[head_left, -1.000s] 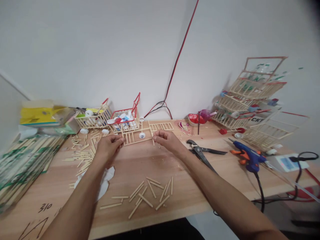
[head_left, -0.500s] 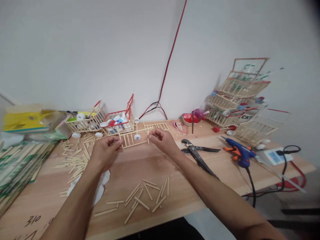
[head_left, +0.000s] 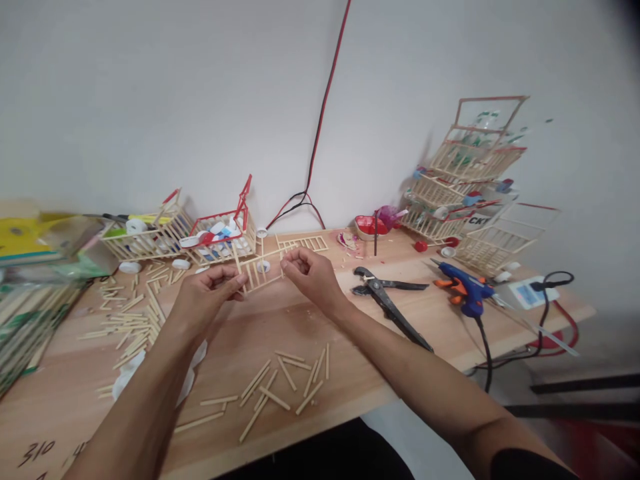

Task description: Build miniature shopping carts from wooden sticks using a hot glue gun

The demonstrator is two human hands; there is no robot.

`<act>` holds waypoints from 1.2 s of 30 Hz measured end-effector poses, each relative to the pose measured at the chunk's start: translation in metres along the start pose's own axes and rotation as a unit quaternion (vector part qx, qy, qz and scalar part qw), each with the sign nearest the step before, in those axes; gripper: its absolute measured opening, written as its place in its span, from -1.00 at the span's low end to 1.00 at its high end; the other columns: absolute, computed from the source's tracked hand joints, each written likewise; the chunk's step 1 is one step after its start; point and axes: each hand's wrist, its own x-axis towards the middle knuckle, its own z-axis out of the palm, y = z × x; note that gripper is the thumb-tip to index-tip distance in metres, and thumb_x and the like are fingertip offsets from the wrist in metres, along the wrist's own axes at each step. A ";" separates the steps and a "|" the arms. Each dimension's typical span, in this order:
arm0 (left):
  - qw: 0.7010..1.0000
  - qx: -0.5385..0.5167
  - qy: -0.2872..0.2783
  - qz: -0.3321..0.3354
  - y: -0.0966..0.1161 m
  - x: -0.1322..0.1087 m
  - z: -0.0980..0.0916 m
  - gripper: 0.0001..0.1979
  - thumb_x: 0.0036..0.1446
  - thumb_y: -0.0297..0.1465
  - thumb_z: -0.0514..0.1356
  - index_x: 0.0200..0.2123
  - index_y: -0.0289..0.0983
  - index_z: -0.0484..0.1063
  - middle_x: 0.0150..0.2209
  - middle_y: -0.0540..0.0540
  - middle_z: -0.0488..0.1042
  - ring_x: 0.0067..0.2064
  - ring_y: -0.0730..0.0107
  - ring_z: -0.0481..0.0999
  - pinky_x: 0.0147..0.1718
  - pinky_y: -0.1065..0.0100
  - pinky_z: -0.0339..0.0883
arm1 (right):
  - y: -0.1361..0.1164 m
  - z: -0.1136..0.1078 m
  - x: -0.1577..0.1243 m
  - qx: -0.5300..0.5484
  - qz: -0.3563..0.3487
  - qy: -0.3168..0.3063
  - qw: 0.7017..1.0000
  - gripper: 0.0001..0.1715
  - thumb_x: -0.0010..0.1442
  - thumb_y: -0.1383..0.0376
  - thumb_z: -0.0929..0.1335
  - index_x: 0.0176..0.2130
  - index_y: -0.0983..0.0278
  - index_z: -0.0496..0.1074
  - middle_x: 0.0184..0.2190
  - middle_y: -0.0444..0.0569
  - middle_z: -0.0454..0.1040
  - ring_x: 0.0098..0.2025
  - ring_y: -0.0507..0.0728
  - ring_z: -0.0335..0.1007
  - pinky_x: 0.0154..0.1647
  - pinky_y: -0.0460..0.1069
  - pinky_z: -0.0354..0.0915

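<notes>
A small ladder-like frame of pale wooden sticks (head_left: 257, 275) is held up between my two hands, above the table. My left hand (head_left: 216, 283) pinches its left end between thumb and fingers. At its right end, the fingers of my right hand (head_left: 306, 270) are closed on the frame too. Behind the frame lies a white bottle cap (head_left: 263, 267), partly covered by its bars. A second flat stick frame (head_left: 313, 244) lies on the table just beyond my right hand. Short cut sticks (head_left: 275, 397) are scattered nearer to me.
A pile of sticks (head_left: 135, 327) lies left, beside long stick bundles (head_left: 40, 320). Small stick carts (head_left: 223, 243) line the wall; more carts (head_left: 465, 180) are stacked right. Pliers (head_left: 393, 310) and a blue glue gun (head_left: 467, 290) with its cable lie right. A red-filled dish (head_left: 370, 227) stands behind.
The view has shifted, so the scene sits further left and slightly higher. Both hands keep hold of the stick frame, whose right end now tilts up a little more.
</notes>
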 end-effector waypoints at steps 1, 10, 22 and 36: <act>1.000 -0.004 -0.001 -0.002 -0.001 0.000 0.000 -0.68 -0.23 -0.18 0.43 -0.47 -0.30 0.53 -0.49 -0.01 0.49 -0.49 0.47 0.43 -0.43 0.41 0.41 | 0.000 0.001 0.000 -0.001 -0.001 0.002 1.000 -0.80 0.13 0.18 0.33 -0.36 0.28 0.40 -0.57 -0.21 0.26 -0.52 -0.02 0.12 -0.49 -0.10 0.07; 0.996 -0.067 -0.026 -0.054 0.000 0.000 0.003 -0.60 -0.33 -0.18 0.49 -0.46 -0.32 0.52 -0.52 0.01 0.48 -0.52 0.53 0.40 -0.46 0.47 0.33 | 0.005 0.005 0.001 -0.019 -0.008 -0.001 1.000 -0.83 0.13 0.20 0.32 -0.37 0.27 0.38 -0.57 -0.22 0.26 -0.51 -0.02 0.14 -0.45 -0.10 0.09; 0.998 -0.048 -0.046 -0.019 0.003 -0.002 0.004 -0.70 -0.21 -0.21 0.44 -0.46 -0.30 0.55 -0.53 -0.01 0.47 -0.48 0.50 0.39 -0.44 0.46 0.30 | 0.006 0.008 0.001 -0.022 -0.013 0.000 1.000 -0.82 0.14 0.20 0.32 -0.36 0.27 0.38 -0.56 -0.21 0.27 -0.50 -0.01 0.15 -0.44 -0.09 0.11; 0.997 -0.060 -0.045 -0.024 0.002 -0.002 0.005 -0.73 -0.18 -0.24 0.44 -0.44 -0.29 0.57 -0.52 0.01 0.48 -0.49 0.55 0.39 -0.45 0.50 0.30 | 0.006 0.010 0.000 -0.030 -0.015 -0.002 0.999 -0.83 0.14 0.21 0.32 -0.37 0.28 0.39 -0.57 -0.22 0.27 -0.52 -0.02 0.14 -0.44 -0.10 0.12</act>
